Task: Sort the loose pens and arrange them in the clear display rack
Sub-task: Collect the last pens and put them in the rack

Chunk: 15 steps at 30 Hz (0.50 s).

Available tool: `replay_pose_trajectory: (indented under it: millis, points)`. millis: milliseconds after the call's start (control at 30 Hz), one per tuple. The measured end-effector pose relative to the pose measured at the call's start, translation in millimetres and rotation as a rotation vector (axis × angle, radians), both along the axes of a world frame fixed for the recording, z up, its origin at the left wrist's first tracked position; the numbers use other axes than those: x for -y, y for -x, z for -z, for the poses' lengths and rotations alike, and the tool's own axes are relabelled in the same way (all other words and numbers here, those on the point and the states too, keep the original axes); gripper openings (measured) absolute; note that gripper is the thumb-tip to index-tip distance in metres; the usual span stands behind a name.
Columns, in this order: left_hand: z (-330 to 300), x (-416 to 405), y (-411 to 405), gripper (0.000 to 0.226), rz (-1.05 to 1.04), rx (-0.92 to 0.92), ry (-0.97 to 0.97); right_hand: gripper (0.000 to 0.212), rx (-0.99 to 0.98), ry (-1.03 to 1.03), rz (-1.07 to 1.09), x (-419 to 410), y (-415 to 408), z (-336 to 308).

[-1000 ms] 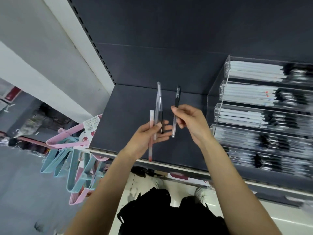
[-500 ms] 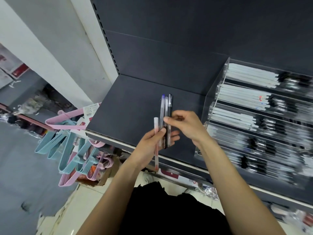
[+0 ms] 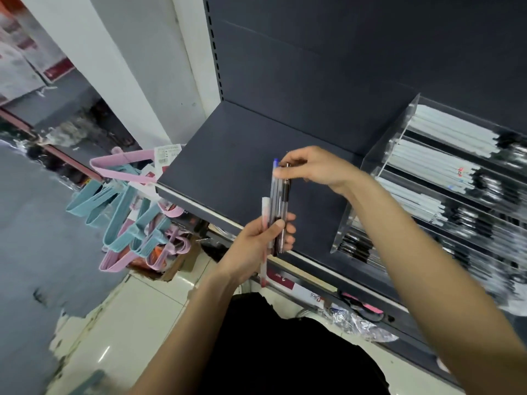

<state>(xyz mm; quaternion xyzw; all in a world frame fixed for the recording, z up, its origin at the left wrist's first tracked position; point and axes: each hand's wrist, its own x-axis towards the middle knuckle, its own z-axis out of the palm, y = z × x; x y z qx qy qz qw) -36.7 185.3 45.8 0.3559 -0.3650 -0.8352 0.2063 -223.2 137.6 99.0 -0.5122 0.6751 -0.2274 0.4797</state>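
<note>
My left hand (image 3: 255,248) grips a small bunch of pens (image 3: 279,201) upright over the dark shelf (image 3: 228,161). The bunch has a clear pen with a blue end, a dark pen and a white pen with a red tip (image 3: 264,240) that sticks out below the hand. My right hand (image 3: 315,166) pinches the tops of the clear and dark pens from above. To the right stands the clear display rack (image 3: 399,143), its stepped tiers filled with rows of white and black pens.
Pink and teal hangers (image 3: 134,212) hang off the shelf's left end, with a barcode tag above them. A white pillar rises at the back left. Below the shelf edge lie a plastic wrapper (image 3: 356,320) and the tiled floor.
My right hand brought the dark pen it held apart into the bunch in my left hand and slid up to the pen tops. The view shifted, so the rack sits farther right.
</note>
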Motion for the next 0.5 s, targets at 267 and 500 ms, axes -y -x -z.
replay_pose_trajectory:
  millis: [267,500]
  points:
    - [-8,6,-12,0.026,-0.054,-0.068,0.080,0.019,-0.020,0.149,0.031,26,-15,-13]
    - [-2,9,-18,0.031,-0.028,-0.144,0.087,0.013,0.090,0.375,0.251,16,-24,-19]
